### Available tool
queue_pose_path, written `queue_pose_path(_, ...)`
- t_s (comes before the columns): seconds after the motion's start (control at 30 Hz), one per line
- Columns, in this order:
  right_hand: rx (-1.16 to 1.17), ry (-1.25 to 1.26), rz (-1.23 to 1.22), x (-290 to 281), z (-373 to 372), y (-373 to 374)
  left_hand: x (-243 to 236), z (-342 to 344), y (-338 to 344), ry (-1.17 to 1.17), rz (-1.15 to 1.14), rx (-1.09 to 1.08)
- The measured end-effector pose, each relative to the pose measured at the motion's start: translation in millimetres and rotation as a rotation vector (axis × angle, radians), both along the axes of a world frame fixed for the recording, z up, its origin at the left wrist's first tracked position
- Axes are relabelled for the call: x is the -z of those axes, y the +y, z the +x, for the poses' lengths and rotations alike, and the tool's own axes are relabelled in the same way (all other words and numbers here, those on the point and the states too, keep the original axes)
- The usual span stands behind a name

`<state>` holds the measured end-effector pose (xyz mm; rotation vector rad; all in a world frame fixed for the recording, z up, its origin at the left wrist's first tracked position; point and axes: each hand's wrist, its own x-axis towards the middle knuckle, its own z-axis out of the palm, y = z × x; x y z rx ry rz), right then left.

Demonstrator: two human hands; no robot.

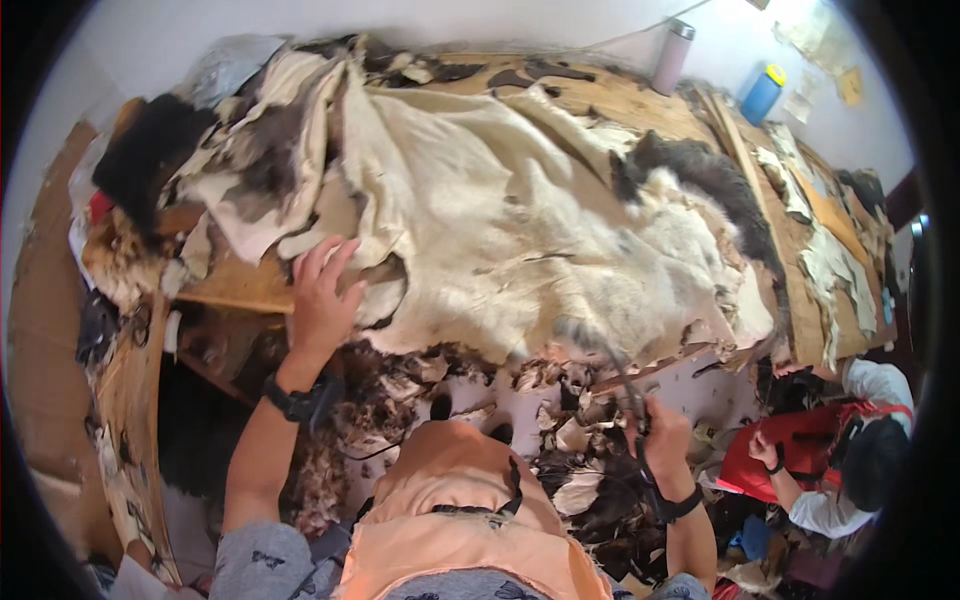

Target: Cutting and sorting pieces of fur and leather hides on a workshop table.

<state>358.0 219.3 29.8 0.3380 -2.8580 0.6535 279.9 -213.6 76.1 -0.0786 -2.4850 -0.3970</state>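
Matt, wrinkled hide (470,200) — unglossy wooden tabletop (235,287) — matt cloth apron (440,552).

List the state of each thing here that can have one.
Large cream hide with grey fur: spread out, creased
Pale pink cylindrical bottle: capped, standing
Blue cylindrical bottle with yellow cap: closed, standing
Peach cloth apron: worn
Left hand: on the hide, fingers spread
Right hand: closed around a thin dark tool

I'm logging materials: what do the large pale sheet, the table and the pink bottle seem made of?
Pale sheet: probably animal hide, matte, with creases and ragged edges. Table: likely wood, dull, tan and board-like. Pink bottle: smooth; metal or plastic, unclear.
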Motion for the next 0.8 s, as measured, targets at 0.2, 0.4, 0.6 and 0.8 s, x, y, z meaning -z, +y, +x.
queue_pose_path(0.2, -0.053, 0.098, -0.013, -22, -34, -33, -2, -32, -32, -0.116, 0.026, 0.256)
queue_pose_path(0.4, 0.052, 0.1, 0.079, -46, -50, -39, -48, -32, -55, -0.365, -0.003, 0.439)
queue_pose_path(0.6, 0.152, 0.067, 0.128, -49, -56, -59, -50, -33, -86, -0.908, -0.113, 0.473)
queue_pose_path(0.8, 0.165, 0.049, 0.149, -42, -50, -82, -81, -69, -37, -0.828, 0.144, 0.634)
